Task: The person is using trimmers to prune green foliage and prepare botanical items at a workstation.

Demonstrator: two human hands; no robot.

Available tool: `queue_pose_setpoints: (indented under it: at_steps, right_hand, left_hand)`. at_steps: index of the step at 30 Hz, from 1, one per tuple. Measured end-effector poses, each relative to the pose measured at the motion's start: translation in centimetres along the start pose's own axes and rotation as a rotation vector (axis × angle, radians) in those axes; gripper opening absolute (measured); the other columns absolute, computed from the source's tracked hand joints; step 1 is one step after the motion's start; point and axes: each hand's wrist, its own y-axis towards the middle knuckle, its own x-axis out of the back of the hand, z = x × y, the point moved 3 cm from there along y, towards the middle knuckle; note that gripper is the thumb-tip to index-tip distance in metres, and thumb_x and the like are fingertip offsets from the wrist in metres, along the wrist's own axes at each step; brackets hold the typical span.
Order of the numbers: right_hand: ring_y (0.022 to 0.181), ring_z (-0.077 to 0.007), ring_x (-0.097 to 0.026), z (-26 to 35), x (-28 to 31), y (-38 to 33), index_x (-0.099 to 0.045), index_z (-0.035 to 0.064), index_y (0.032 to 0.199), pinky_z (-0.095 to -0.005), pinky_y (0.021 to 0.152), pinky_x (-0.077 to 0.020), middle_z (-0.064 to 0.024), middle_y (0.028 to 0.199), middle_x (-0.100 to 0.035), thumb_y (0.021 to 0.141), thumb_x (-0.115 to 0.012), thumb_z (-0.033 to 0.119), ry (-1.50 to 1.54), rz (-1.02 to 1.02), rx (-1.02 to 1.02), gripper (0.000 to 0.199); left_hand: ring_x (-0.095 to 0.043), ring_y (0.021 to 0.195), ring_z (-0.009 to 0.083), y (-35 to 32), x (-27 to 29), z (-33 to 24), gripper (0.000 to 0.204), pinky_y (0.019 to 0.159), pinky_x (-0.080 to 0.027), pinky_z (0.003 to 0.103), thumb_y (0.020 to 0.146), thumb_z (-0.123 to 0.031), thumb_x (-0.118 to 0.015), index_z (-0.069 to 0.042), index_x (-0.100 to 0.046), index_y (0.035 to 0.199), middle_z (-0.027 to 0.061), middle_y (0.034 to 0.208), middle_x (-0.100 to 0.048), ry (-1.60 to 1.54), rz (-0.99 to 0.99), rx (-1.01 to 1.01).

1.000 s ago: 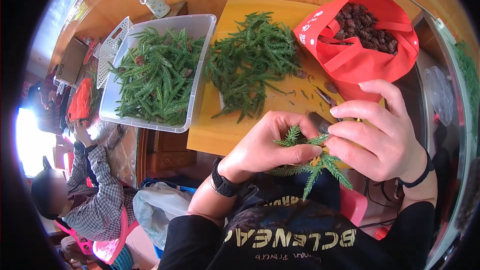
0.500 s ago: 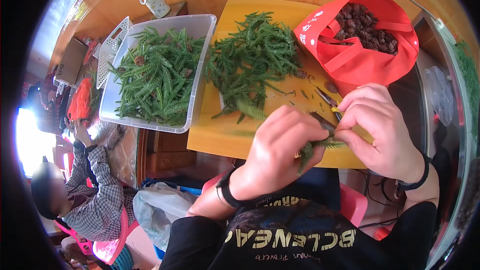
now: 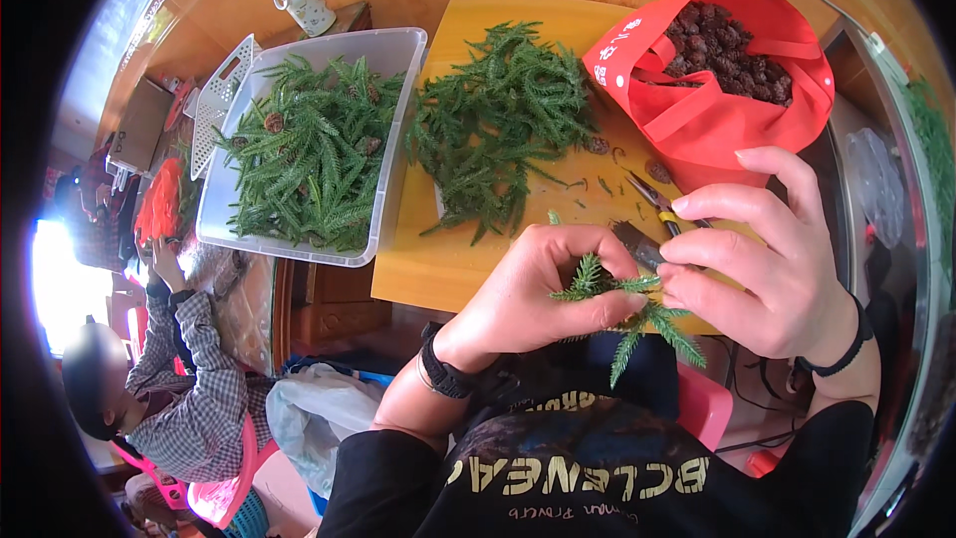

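My left hand, wearing a dark wrist strap, is closed around a green pine sprig with several needled tips spreading from it. The base of the sprig is hidden by the fingers. On its right side, my right hand has thumb and forefinger pinched at one sprig tip, the other fingers raised and spread. Both hands are above the table's near edge. Just beyond the right fingertips lie pliers with yellow and black handles. A dark flat piece rests between the hands on the table.
More sprigs are heaped on the yellow table. A clear plastic bin of sprigs and a few cones stands left. A red bag of pine cones is back right. Another person sits at far left.
The left hand has turned, bringing the sprig's spread tips into view below the fingers. My right hand's upper fingers have lifted and fanned out.
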Motion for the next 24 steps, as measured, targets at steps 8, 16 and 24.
queue_pose_setpoints:
  at_steps: [8, 16, 24]
  right_hand:
    - [0.088, -0.0273, -0.055, -2.0, -1.3, -0.8, -0.054, 0.0067, 0.069, -0.0415, 0.082, -0.0384, -0.0038, 0.075, -0.056, 0.059, -0.068, 0.005, 0.367, 0.14, -0.389, 0.017]
    - [0.091, -0.0272, -0.055, -0.6, -0.2, -0.2, -0.061, 0.0086, 0.086, -0.0514, 0.086, -0.0378, -0.0051, 0.086, -0.059, 0.062, -0.07, 0.022, 0.091, 0.089, -0.129, 0.029]
    - [0.087, -0.0243, -0.058, -0.2, 0.0, -0.2, -0.059, 0.0096, 0.068, -0.0542, 0.087, -0.0375, -0.0006, 0.081, -0.058, 0.06, -0.07, 0.016, -0.033, 0.021, -0.02, 0.015]
  left_hand:
    - [-0.059, 0.07, 0.0244, -0.3, -1.6, -1.2, 0.021, 0.063, -0.047, 0.031, 0.06, 0.005, -0.068, -0.003, -0.061, 0.078, 0.0082, 0.08, -0.063, 0.891, -0.393, -0.841]
    - [-0.055, 0.074, 0.0104, 0.1, 0.2, -0.3, 0.011, 0.068, -0.043, 0.024, 0.07, 0.001, -0.067, -0.001, -0.058, 0.076, 0.0049, 0.079, -0.06, 0.145, -0.075, -0.146]
    - [-0.055, 0.076, 0.0092, 0.1, -0.1, 0.0, 0.011, 0.069, -0.042, 0.023, 0.071, -0.003, -0.068, -0.001, -0.058, 0.075, 0.0038, 0.081, -0.061, -0.016, 0.019, 0.019]
